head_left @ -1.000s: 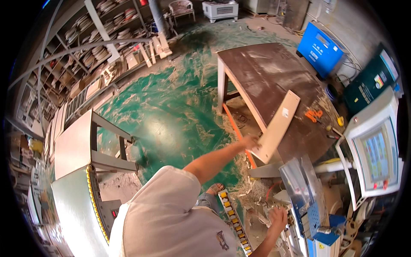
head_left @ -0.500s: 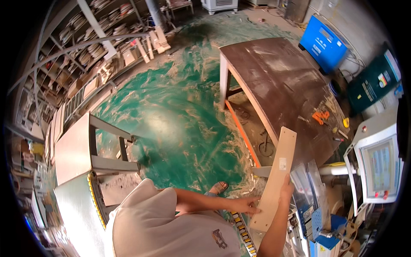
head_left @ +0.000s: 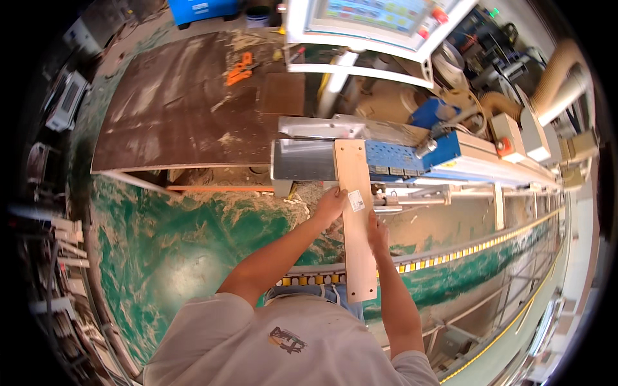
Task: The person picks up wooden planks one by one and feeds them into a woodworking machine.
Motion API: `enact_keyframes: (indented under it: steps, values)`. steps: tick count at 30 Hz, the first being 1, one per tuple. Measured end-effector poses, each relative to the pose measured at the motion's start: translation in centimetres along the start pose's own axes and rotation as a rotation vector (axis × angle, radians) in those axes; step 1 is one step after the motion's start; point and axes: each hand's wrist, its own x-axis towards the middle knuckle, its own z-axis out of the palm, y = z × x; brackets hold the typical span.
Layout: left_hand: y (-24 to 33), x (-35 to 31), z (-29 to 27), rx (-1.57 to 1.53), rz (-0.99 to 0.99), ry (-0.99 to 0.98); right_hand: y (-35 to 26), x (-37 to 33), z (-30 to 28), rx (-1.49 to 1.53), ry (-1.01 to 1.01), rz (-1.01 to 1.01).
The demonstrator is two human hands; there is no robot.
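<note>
Left hand (head_left: 329,204) fingers wrapped on wooden board (head_left: 355,212) left edge, right hand (head_left: 377,233) flat against right edge, steadying it; far end rests on metal machine plate (head_left: 302,159), probably feeding.

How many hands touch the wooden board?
2: the left hand grips its left edge near the sticker; the right hand holds its right edge, slightly nearer the person.
</note>
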Motion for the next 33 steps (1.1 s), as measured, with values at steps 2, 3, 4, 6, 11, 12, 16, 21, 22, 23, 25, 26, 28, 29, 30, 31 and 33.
enact_keyframes:
  steps: [2, 3, 4, 6, 11, 12, 16, 21, 22, 23, 25, 26, 28, 29, 30, 31, 33]
  values:
    - [0.5, 0.7, 2.7, 0.011, -0.033, -0.01, 2.2, 0.3, -1.3, -0.016, 0.02, 0.066]
    - [0.6, 1.2, 3.7, -0.017, -0.046, 0.016, 2.8, 0.9, -1.8, -0.023, 0.02, 0.088]
    - [0.8, 1.7, 4.5, -0.046, -0.058, 0.048, 3.2, 1.7, -2.2, -0.057, -0.017, 0.123]
    - [-0.3, 3.6, 3.8, -0.021, -0.048, 0.117, 2.2, 2.6, -1.8, -0.007, -0.053, 0.051]
    - [0.9, 3.2, 5.6, 0.124, -0.05, 0.234, 2.3, 6.6, -1.8, 0.369, -0.184, -0.023]
    - [1.5, 2.8, 6.2, 0.102, -0.033, 0.254, 2.7, 7.9, -1.7, 0.424, -0.21, -0.019]
    - [4.1, 1.8, 7.2, 0.154, -0.132, 0.243, 3.0, 10.2, -1.9, 0.374, -0.245, -0.05]
    - [4.8, 2.4, 11.8, 0.199, -0.088, 0.297, 3.7, 11.7, -5.8, 0.31, -0.197, -0.105]
    - [4.7, 2.6, 13.1, 0.173, -0.07, 0.299, 4.4, 12.3, -6.8, 0.285, -0.198, -0.093]
    - [4.4, 3.3, 14.3, 0.141, -0.059, 0.306, 4.8, 13.1, -7.5, 0.327, -0.191, -0.092]
    - [3.9, 4.5, 16.5, 0.075, -0.038, 0.32, 5.6, 14.5, -8.9, 0.412, -0.177, -0.091]
    - [4.3, 4.7, 18.4, 0.05, -0.075, 0.297, 6.6, 15.2, -10.3, 0.389, -0.171, -0.086]
    - [6.3, 4.5, 21.3, 0.002, -0.149, 0.26, 7.7, 16.2, -12.9, 0.346, -0.167, -0.078]
    - [5.9, 5.0, 22.1, -0.042, -0.148, 0.235, 8.2, 16.6, -13.8, 0.361, -0.154, -0.087]
    - [5.2, 5.7, 22.3, -0.088, -0.143, 0.223, 8.3, 17.2, -14.1, 0.376, -0.152, -0.106]
    - [4.5, 6.4, 22.7, -0.134, -0.137, 0.211, 8.4, 17.8, -14.6, 0.391, -0.149, -0.125]
    - [4.7, 6.6, 24.5, -0.097, -0.134, 0.209, 9.2, 18.5, -16.6, 0.353, -0.161, -0.122]
